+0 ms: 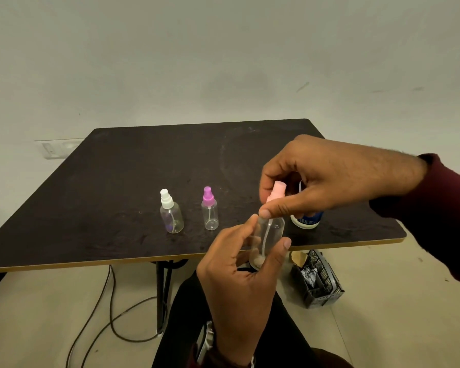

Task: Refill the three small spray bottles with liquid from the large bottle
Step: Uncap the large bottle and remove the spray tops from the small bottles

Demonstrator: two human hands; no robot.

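Under the dark counter [117,166], on the pale floor at the left, black cables [112,309] loop past the counter's leg [161,293], and a wall socket [56,148] sits just behind the counter's far left edge. Standing upright on the counter, left of centre, is a clear spray bottle with a white cap [170,212]; just to its right, apart from it, stands a slimmer clear bottle with a purple cap [209,209]. Both look empty, each with a thin dip tube visible inside.

Nearer the front edge, the left hand [239,282] curls its fingers and thumb round the body of a third clear bottle [267,235], holding it upright above the counter's rim. This bottle also looks empty, its tube running down to the base. The right hand [329,179] comes in from the right, thumb and fingers pinching the pink spray cap [278,189] on top of that bottle.

Behind the right hand, largely hidden by it, the large bottle [307,220] with a blue-and-white base stands on the counter. On the floor to the right sits a grey slotted basket [322,280] holding crumpled scraps.
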